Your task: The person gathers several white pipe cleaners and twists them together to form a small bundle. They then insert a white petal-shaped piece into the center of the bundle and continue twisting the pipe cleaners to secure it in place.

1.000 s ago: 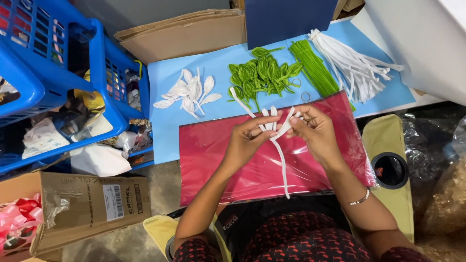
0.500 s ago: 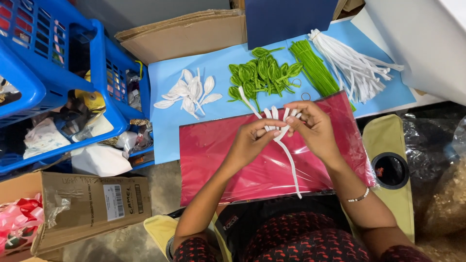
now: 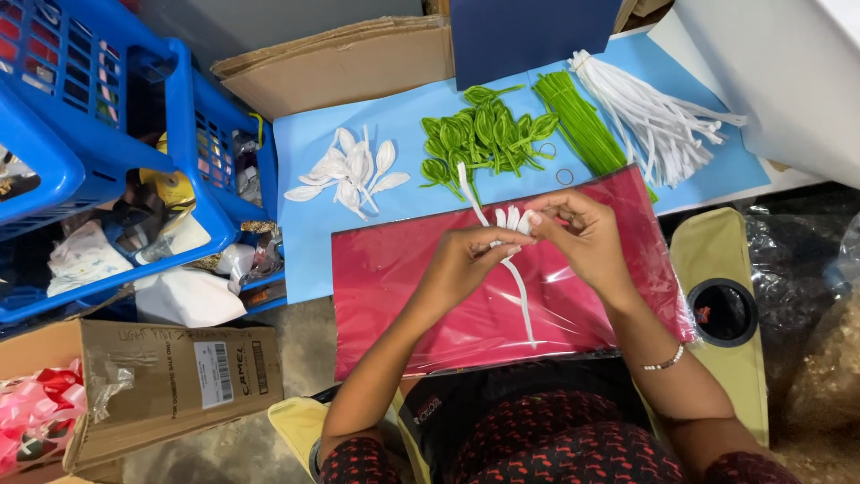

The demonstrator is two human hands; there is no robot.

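Note:
My left hand (image 3: 466, 260) and my right hand (image 3: 582, 235) meet over a red sheet (image 3: 403, 296) on my lap. Together they pinch a small cluster of white petal pieces (image 3: 512, 218) at the fingertips. A long white stem (image 3: 521, 300) hangs down from the cluster across the red sheet, and another white strip (image 3: 472, 193) sticks up to the left. On the light blue sheet (image 3: 313, 242) beyond lie loose white petals (image 3: 345, 170), green leaves (image 3: 479, 134), a bundle of green stems (image 3: 578, 125) and a bundle of white strips (image 3: 654, 121).
Blue plastic crates (image 3: 90, 116) full of oddments stand at the left. A cardboard box (image 3: 170, 376) with pink ribbon bows (image 3: 36, 408) is at lower left, flattened cardboard (image 3: 349, 63) at the back, and a dark blue board (image 3: 528, 31). A yellow stool (image 3: 721, 296) stands at the right.
The hands have stayed together over the red sheet and worked the white cluster; the hanging stem has swung slightly and the fingers have shifted on the petals.

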